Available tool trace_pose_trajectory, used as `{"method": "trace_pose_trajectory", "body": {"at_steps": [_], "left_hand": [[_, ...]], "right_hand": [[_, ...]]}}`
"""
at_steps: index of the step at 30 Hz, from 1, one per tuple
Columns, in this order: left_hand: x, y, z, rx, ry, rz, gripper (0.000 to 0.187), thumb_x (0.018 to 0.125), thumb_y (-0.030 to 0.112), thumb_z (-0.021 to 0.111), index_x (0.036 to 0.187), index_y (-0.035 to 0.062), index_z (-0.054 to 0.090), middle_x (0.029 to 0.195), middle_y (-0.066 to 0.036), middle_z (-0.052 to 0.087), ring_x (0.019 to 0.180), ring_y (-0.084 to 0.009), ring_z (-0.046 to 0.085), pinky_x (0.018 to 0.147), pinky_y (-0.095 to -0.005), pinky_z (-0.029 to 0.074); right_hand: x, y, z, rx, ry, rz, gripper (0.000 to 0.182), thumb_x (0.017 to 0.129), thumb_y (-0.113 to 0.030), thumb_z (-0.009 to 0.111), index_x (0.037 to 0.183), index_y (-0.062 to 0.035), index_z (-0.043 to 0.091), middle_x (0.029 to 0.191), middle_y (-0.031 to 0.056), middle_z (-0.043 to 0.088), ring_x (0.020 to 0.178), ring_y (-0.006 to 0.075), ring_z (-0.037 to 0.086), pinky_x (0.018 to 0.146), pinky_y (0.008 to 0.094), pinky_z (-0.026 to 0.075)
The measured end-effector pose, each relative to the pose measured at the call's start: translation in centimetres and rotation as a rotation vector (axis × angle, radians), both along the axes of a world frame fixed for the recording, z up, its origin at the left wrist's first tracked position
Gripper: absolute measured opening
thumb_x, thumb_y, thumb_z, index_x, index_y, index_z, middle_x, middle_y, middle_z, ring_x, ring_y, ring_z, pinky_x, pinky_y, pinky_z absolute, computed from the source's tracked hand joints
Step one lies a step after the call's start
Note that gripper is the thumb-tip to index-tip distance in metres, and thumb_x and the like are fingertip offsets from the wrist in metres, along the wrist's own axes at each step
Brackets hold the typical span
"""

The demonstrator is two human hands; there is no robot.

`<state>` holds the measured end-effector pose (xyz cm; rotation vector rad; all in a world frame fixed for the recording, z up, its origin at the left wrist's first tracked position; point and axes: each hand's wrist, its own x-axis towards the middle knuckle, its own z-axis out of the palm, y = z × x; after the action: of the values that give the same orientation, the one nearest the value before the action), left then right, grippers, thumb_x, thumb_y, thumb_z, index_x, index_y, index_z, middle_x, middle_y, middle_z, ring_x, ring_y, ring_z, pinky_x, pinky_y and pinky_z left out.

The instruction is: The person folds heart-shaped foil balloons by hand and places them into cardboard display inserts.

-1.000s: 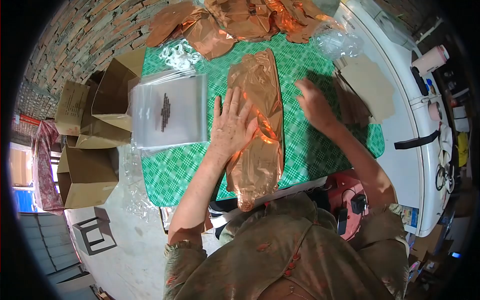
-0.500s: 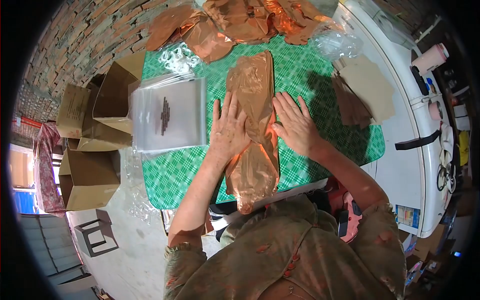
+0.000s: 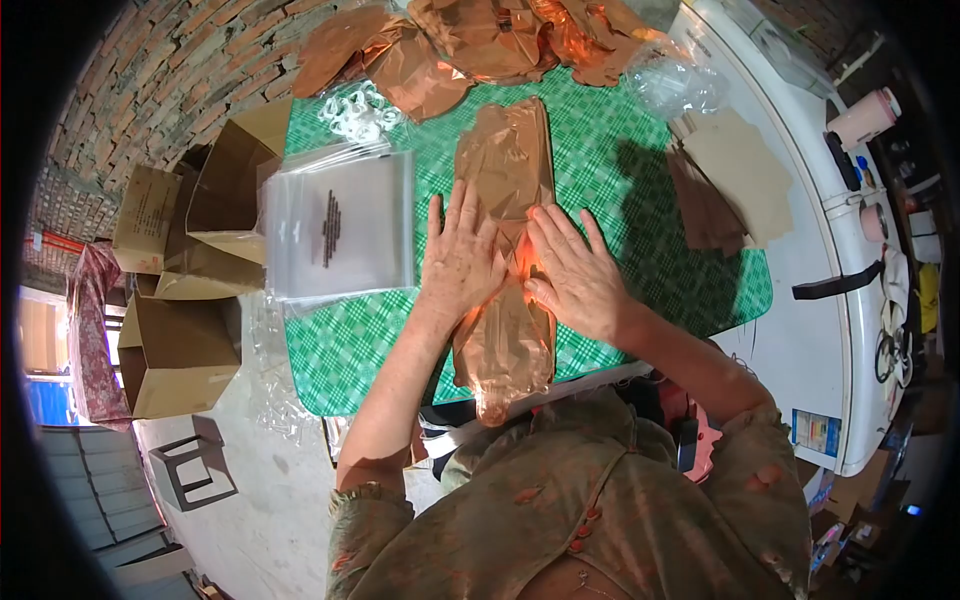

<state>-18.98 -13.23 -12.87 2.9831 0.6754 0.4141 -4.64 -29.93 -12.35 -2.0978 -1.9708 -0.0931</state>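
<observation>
Foil balloon (image 3: 505,190) lies lengthwise mid-frame on the green-checked bench (image 3: 620,150), my left hand (image 3: 462,262) and right hand (image 3: 575,280) both flat on its middle, fingers spread, grip closed on nothing, just pressing. Lower half looks mostly flattened, upper half wrinkled, so I judge the flattening about midway. Clear bags (image 3: 340,225) at left are untouched; more copper foil (image 3: 480,40) waits at top.

Single head-worn fisheye view is looking steeply down, close over the green checked table (image 3: 620,160). Wearer's torso is filling the lower frame; brick wall (image 3: 170,70) is curving across the upper left.
</observation>
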Motion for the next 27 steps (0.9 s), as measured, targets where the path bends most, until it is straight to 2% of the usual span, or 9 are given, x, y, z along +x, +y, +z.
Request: {"method": "trace_pose_trajectory", "body": {"at_steps": [2, 8, 12, 15, 20, 27], "left_hand": [[0.0, 0.0, -0.1, -0.025, -0.065, -0.013, 0.060, 0.089, 0.022, 0.060, 0.145, 0.0005, 0.057, 0.165, -0.025, 0.034, 0.159, -0.0381, 0.022, 0.129, -0.0577, 0.014], [-0.1, 0.2, -0.5, 0.018, -0.006, -0.002, 0.057, 0.094, 0.022, 0.055, 0.144, -0.0042, 0.055, 0.164, -0.026, 0.035, 0.158, -0.0387, 0.023, 0.128, -0.0583, 0.015], [-0.2, 0.1, -0.2, 0.004, -0.001, 0.001, 0.057, 0.097, 0.022, 0.052, 0.149, -0.0012, 0.052, 0.165, -0.025, 0.034, 0.158, -0.0382, 0.022, 0.128, -0.0581, 0.015], [-0.1, 0.1, -0.6, 0.003, -0.042, -0.006, 0.057, 0.100, 0.023, 0.050, 0.153, 0.0013, 0.048, 0.167, -0.023, 0.033, 0.159, -0.0375, 0.022, 0.129, -0.0578, 0.014], [-0.1, 0.3, -1.0, -0.016, -0.055, 0.000, 0.056, 0.103, 0.025, 0.047, 0.155, 0.0032, 0.046, 0.168, -0.020, 0.031, 0.160, -0.0352, 0.021, 0.129, -0.0571, 0.013], [-0.2, 0.3, -1.0, -0.019, -0.053, 0.004, 0.055, 0.103, 0.025, 0.046, 0.152, 0.0000, 0.048, 0.167, -0.020, 0.034, 0.160, -0.0347, 0.021, 0.129, -0.0569, 0.013]], "right_hand": [[-0.4, 0.0, 0.1, 0.007, 0.006, -0.006, 0.080, 0.099, -0.043, 0.062, 0.157, 0.0050, 0.037, 0.168, 0.0196, 0.030, 0.160, 0.0312, 0.020, 0.129, 0.0570, 0.010], [-1.6, 0.5, -0.5, -0.001, -0.009, -0.032, 0.081, 0.100, -0.046, 0.060, 0.158, 0.0056, 0.036, 0.168, 0.0211, 0.030, 0.160, 0.0331, 0.020, 0.129, 0.0568, 0.009], [-2.7, 0.5, 0.0, -0.035, 0.032, -0.042, 0.082, 0.101, -0.047, 0.058, 0.158, 0.0063, 0.034, 0.169, 0.0215, 0.029, 0.160, 0.0337, 0.019, 0.129, 0.0565, 0.009], [-3.6, 0.2, -0.3, -0.057, 0.035, -0.041, 0.083, 0.103, -0.045, 0.055, 0.160, 0.0078, 0.027, 0.169, 0.0229, 0.026, 0.159, 0.0365, 0.018, 0.130, 0.0539, 0.010], [-4.2, -0.1, -0.5, -0.014, 0.067, -0.019, 0.085, 0.099, -0.046, 0.061, 0.157, 0.0094, 0.033, 0.167, 0.0247, 0.030, 0.158, 0.0379, 0.022, 0.130, 0.0513, 0.013], [-4.4, -0.4, 0.1, -0.014, 0.078, 0.016, 0.085, 0.097, -0.047, 0.064, 0.154, 0.0109, 0.038, 0.166, 0.0276, 0.031, 0.157, 0.0399, 0.024, 0.130, 0.0507, 0.014]]}}
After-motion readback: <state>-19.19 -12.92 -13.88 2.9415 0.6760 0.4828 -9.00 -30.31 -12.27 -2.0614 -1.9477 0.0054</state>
